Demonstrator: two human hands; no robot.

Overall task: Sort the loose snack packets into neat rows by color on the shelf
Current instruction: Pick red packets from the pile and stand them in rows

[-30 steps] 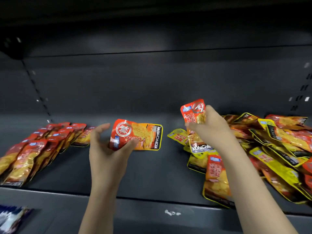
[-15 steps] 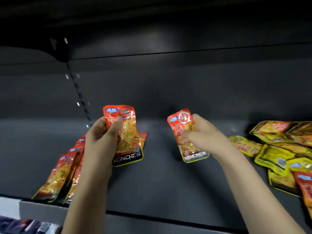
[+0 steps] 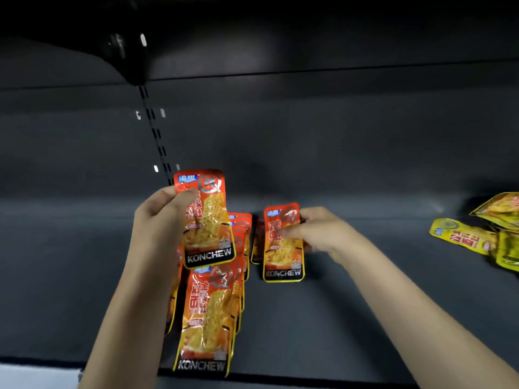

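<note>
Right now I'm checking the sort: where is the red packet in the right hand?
In the head view, the right hand pinches the red packet just right of centre, upright over the shelf, beside the red row.

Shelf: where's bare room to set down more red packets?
Free: shelf between the right hand's red packet and the yellow packets; also left of the left hand. Crowded: the red row under the left hand's packet.
</note>
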